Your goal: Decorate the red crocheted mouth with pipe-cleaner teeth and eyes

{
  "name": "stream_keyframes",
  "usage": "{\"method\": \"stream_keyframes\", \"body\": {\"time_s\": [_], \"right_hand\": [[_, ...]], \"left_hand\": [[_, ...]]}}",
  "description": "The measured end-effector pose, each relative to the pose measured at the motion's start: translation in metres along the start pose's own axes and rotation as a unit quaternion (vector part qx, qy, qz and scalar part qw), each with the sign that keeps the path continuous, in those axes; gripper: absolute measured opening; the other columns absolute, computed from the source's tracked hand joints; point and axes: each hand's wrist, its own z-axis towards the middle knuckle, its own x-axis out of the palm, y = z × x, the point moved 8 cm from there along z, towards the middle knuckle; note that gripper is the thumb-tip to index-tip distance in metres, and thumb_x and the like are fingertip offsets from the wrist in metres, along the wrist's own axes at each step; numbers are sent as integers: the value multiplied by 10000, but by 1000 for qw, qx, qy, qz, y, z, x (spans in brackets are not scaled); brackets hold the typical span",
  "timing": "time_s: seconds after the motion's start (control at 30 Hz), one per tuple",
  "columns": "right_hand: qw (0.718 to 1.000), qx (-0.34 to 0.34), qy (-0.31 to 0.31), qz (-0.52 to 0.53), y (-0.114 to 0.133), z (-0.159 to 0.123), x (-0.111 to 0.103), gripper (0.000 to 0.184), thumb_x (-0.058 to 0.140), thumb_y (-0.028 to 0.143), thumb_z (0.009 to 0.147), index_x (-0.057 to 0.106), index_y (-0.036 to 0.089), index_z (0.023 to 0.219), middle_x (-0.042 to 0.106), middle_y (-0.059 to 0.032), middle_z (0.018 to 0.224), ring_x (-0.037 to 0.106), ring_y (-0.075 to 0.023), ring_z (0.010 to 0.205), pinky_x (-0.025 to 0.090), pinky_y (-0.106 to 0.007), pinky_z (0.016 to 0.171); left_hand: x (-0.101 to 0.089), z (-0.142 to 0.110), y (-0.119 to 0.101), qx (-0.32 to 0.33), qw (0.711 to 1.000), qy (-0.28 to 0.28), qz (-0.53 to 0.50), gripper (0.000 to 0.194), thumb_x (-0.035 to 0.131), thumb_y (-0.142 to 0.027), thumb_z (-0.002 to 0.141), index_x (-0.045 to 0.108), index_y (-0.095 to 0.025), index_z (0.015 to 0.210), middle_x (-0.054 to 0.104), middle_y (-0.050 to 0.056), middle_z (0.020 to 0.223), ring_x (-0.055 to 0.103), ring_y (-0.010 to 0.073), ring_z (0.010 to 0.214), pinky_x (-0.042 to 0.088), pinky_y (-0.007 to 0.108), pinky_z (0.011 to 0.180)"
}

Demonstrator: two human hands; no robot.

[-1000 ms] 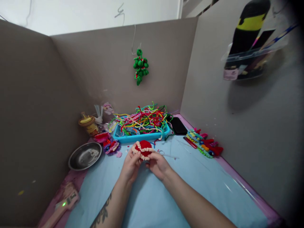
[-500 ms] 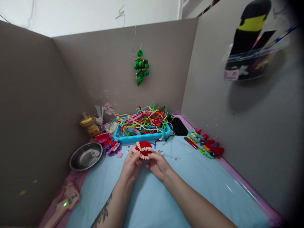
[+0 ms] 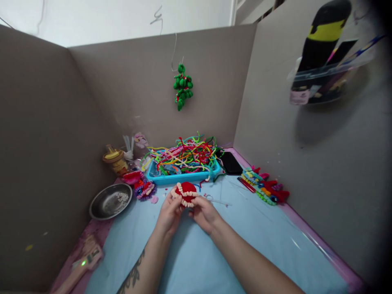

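Observation:
Between my two hands is a small red crocheted piece (image 3: 187, 189) with a ruffled cream trim along its edge and across it. My left hand (image 3: 170, 210) pinches its left side, thumb on the front. At the lower right, my right hand (image 3: 203, 210) grips the trim between thumb and fingers. The fingers behind the piece are partly hidden. Just beyond it stands a blue tray (image 3: 180, 178) heaped with many-coloured yarn strands (image 3: 190, 153). Scissors (image 3: 219, 201) appear to lie on the cloth right of my right hand.
A metal bowl (image 3: 105, 204) with small white bits sits at left, near colourful crocheted pieces (image 3: 143, 188). A pink glue gun (image 3: 92, 259) with a green light lies front left. At right are a black phone (image 3: 232, 163), a red pen-like tool (image 3: 246, 184) and more crocheted pieces (image 3: 265, 185). Grey partitions surround the table.
Both hands keep their hold on the red piece, which has tilted very slightly. The view has shifted a little; nothing else has visibly moved.

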Motion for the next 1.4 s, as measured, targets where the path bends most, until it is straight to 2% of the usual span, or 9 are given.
{"method": "stream_keyframes", "body": {"time_s": [0.2, 0.37, 0.47, 0.6, 0.7, 0.83, 1.07, 1.27, 1.4], "right_hand": [[1000, 11, 16, 13, -1, -1, 2, 227, 648, 197, 592, 653, 189, 819, 672, 2, 676, 561, -126, 579, 324, -199, 423], [1000, 7, 2, 2, -3, 1, -1, 198, 637, 168, 583, 640, 195, 779, 655, 16, 645, 546, -120, 562, 313, -198, 421], [1000, 6, 1, 5, -2, 0, 0, 195, 623, 143, 580, 634, 193, 768, 647, 20, 634, 537, -116, 552, 307, -198, 427], [999, 20, 35, 29, -1, -2, 6, 202, 633, 218, 656, 646, 192, 855, 681, -10, 732, 570, -133, 618, 327, -205, 464], [998, 23, 60, 23, -1, -3, 10, 225, 660, 258, 677, 652, 183, 889, 695, -32, 831, 586, -137, 683, 335, -203, 487], [999, 8, 37, -11, -3, -1, 6, 243, 728, 272, 644, 655, 176, 855, 691, -29, 834, 572, -129, 684, 330, -199, 488], [1000, -7, 13, 0, -6, 6, -4, 249, 760, 303, 625, 648, 164, 798, 681, -28, 763, 560, -132, 647, 327, -205, 479], [999, 1, 32, 1, -4, -1, 5, 300, 771, 301, 606, 655, 183, 856, 680, -21, 831, 561, -130, 680, 327, -201, 483], [1000, -14, 15, -19, -4, -3, 8, 373, 805, 286, 550, 653, 205, 881, 676, -1, 828, 541, -112, 651, 307, -191, 475]], "left_hand": [[1, 0, 0, 1, 1000, -1, 12, 576, 722, -193, 693, 496, -193, 1223, 663, 63, 1037, 645, 143, 811, 505, 232, 709], [4, -1, 0, 13, 999, 17, 24, 533, 689, -193, 729, 494, -188, 1225, 638, 75, 1098, 630, 158, 891, 503, 250, 749], [4, -1, 0, 10, 1000, 16, 19, 519, 691, -179, 726, 502, -193, 1209, 641, 67, 1092, 633, 150, 872, 508, 241, 732], [-3, 3, 1, -4, 1000, 0, -22, 392, 672, -188, 746, 560, -174, 1121, 667, 57, 1012, 640, 140, 836, 515, 230, 715], [-14, 6, 3, -17, 997, -33, -67, 263, 647, -190, 765, 604, -153, 1022, 676, 58, 981, 645, 142, 846, 521, 220, 697], [-22, 7, 6, -31, 992, -70, -99, 168, 617, -133, 772, 628, -147, 939, 692, 38, 908, 653, 113, 769, 518, 185, 635], [-12, 4, 8, -32, 995, -43, -82, 222, 618, -160, 783, 626, -149, 1005, 690, 53, 983, 650, 123, 815, 521, 192, 665], [-16, 6, 8, -17, 997, -36, -62, 248, 658, -206, 757, 638, -147, 997, 693, 53, 953, 645, 137, 805, 513, 216, 670], [-11, 5, 5, 3, 998, -33, -46, 258, 687, -228, 735, 642, -156, 979, 694, 40, 909, 638, 127, 767, 500, 214, 672]]}}
